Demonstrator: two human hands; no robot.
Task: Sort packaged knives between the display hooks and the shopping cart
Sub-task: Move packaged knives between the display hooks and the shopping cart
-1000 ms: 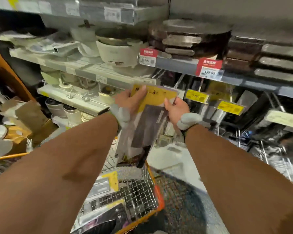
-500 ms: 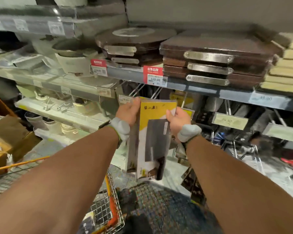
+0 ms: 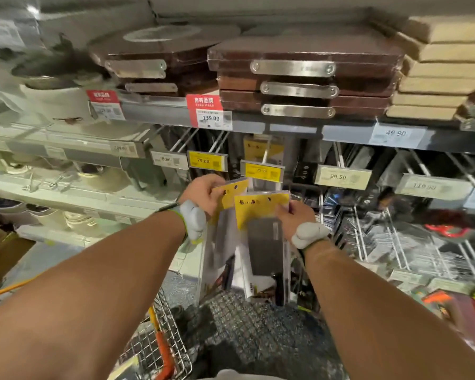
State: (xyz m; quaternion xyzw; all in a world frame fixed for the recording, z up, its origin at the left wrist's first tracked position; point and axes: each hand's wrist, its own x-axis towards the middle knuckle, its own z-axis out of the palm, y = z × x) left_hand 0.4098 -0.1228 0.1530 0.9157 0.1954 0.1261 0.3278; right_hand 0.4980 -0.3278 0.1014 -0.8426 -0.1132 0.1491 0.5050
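Packaged knives fill both your hands, held up below the hooks. Nearest you, the shopping cart point(image 3: 159, 349) shows its wire mesh corner and orange trim at the bottom edge of view. Since a second ago you have turned right, away from the cart, and split one stack into two packs. That suggests you are about to hang them rather than drop them in the cart.

Your left hand point(image 3: 202, 194) pinches the yellow card top of the left pack point(image 3: 225, 229), which is clear glossy plastic. Your right hand point(image 3: 295, 215) grips the right pack point(image 3: 266, 242), just beside the first and overlapping it; a broad grey rectangular cleaver blade with a black handle shows through.

Beyond, thin metal display hooks point(image 3: 263, 157) carry yellow and white price tags. On the shelf above lie stacked dark wooden boards point(image 3: 305, 67) with steel handles.
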